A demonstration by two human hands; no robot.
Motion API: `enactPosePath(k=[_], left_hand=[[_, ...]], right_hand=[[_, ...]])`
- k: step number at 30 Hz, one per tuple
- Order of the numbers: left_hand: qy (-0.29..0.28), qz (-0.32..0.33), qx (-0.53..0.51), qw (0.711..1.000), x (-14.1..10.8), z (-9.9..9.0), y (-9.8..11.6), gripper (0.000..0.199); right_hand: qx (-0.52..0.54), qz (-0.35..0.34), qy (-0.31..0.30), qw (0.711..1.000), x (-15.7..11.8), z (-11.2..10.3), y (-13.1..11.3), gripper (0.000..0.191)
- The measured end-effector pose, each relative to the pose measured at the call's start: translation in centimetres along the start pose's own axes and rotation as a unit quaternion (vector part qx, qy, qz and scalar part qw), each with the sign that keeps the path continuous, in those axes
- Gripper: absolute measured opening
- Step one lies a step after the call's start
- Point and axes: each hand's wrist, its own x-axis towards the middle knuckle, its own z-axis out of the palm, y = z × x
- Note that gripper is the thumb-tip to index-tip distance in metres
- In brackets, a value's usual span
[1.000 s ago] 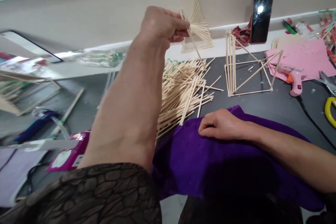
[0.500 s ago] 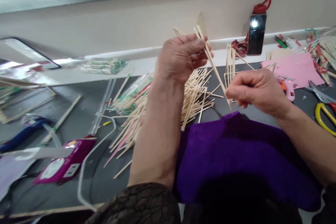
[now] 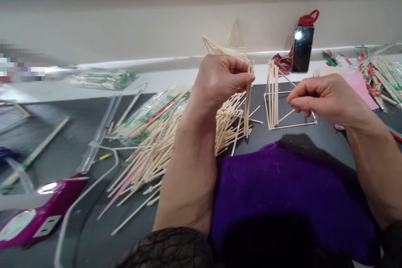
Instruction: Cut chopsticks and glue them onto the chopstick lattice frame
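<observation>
Over my remote feed I see a craft workspace: loose wooden sticks [image 3: 160, 146] heap on the grey surface [image 3: 80, 134], a stick frame [image 3: 276, 96] stands near its far edge, wrapped bundles [image 3: 103, 79] lie beyond it.

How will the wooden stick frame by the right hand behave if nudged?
The frame looks light: mostly gaps between thin sticks. It would likely slide as one piece, being joined at its corners. Those small joints may crack under force.
</observation>
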Motion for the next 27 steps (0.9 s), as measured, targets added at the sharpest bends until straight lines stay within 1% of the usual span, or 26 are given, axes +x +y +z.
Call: enactPosePath(k=[1, 3, 4, 6, 8, 10, 13, 16, 20, 22, 24, 26, 27], left_hand=[[-0.017, 0.005, 0.001, 1.0, -0.2, 0.1, 0.1, 0.01], [-0.07, 0.017, -0.015, 0.997, -0.8, 0.8, 0.5, 0.007], [-0.101, 0.021, -0.024, 0.994, -1.0, 1.4, 0.6, 0.005], [-0.138, 0.03, -0.042, 0.989, -1.5, 2.6, 0.8, 0.006], [-0.15, 0.04, -0.063, 0.986, -1.8, 3.9, 0.7, 0.013], [-0.142, 0.041, -0.085, 0.985, -2.0, 4.8, 0.6, 0.024], [-0.128, 0.026, -0.095, 0.987, -2.2, 5.4, 0.6, 0.035], [-0.14, 0.006, -0.08, 0.987, -2.1, 4.9, 0.8, 0.029], [-0.163, -0.015, -0.027, 0.986, -1.2, 2.6, 0.2, 0.02], [-0.153, -0.031, 0.048, 0.987, -0.4, 1.4, -0.6, 0.018], [-0.118, -0.039, 0.142, 0.982, 0.4, 0.5, -1.8, 0.016], [-0.108, -0.048, 0.21, 0.971, 1.1, 0.1, -2.8, 0.016], [-0.111, -0.052, 0.222, 0.967, 1.3, 0.1, -3.2, 0.016]], right_hand=[[0.011, 0.0, 0.034, 0.999, 0.2, 0.3, 0.2, 0.01], [0.044, -0.001, 0.094, 0.995, 0.6, 0.9, 0.7, 0.011], [0.064, 0.001, 0.116, 0.991, 0.8, 1.2, 1.0, 0.01], [0.102, 0.011, 0.15, 0.983, 1.0, 1.7, 1.5, 0.013], [0.129, 0.024, 0.176, 0.976, 1.0, 1.9, 2.0, 0.018], [0.146, 0.036, 0.189, 0.97, 1.1, 2.0, 2.3, 0.018], [0.152, 0.042, 0.19, 0.969, 1.1, 1.8, 2.5, 0.015], [0.145, 0.031, 0.198, 0.969, 1.2, 1.4, 2.5, 0.016], [0.151, 0.031, 0.23, 0.961, 1.4, 0.2, 2.5, 0.017], [0.15, 0.034, 0.245, 0.957, 1.4, -0.5, 2.7, 0.018], [0.148, 0.034, 0.255, 0.955, 1.4, -1.0, 2.8, 0.017], [0.143, 0.032, 0.26, 0.954, 1.3, -1.2, 2.7, 0.016], [0.139, 0.028, 0.261, 0.955, 1.2, -1.3, 2.5, 0.015]])
